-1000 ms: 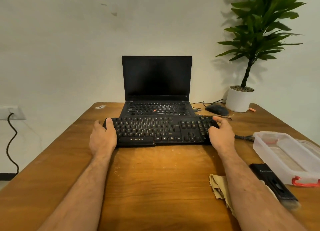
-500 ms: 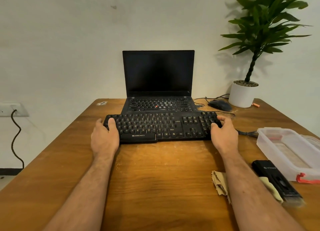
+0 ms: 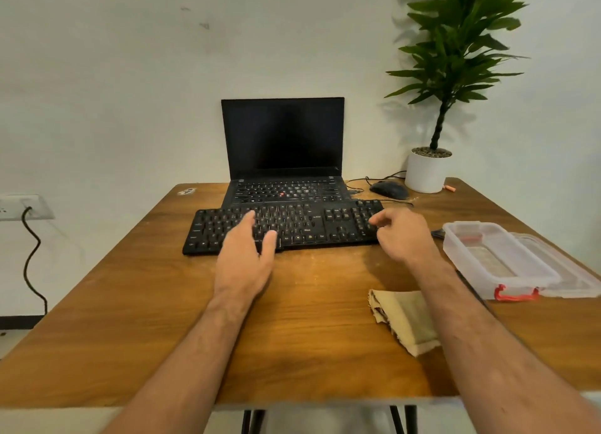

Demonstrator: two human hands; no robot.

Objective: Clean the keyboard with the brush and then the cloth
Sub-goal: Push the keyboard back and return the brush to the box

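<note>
The black keyboard [image 3: 302, 222] lies flat on the wooden table [image 3: 130, 303], in front of the laptop. My left hand [image 3: 247, 258] hovers over its middle-left keys with fingers straight and thumb spread, holding nothing. At the keyboard's right end is my right hand [image 3: 403, 235], fingers loosely curled and empty. The beige cloth [image 3: 403, 316] lies crumpled on the table, just left of my right forearm. My right forearm hides the brush almost wholly; only a dark sliver [image 3: 468, 285] shows beside it.
An open black laptop [image 3: 283, 140] stands behind the keyboard. A mouse [image 3: 388, 189] and a potted plant [image 3: 426, 170] sit at the back right. A clear plastic box [image 3: 497, 258] with red clips lies at the right, its lid beside it.
Both hands have let go of the keyboard's ends. My left hand has moved right, over the keys. My right hand has drawn back slightly and now hides the brush.
</note>
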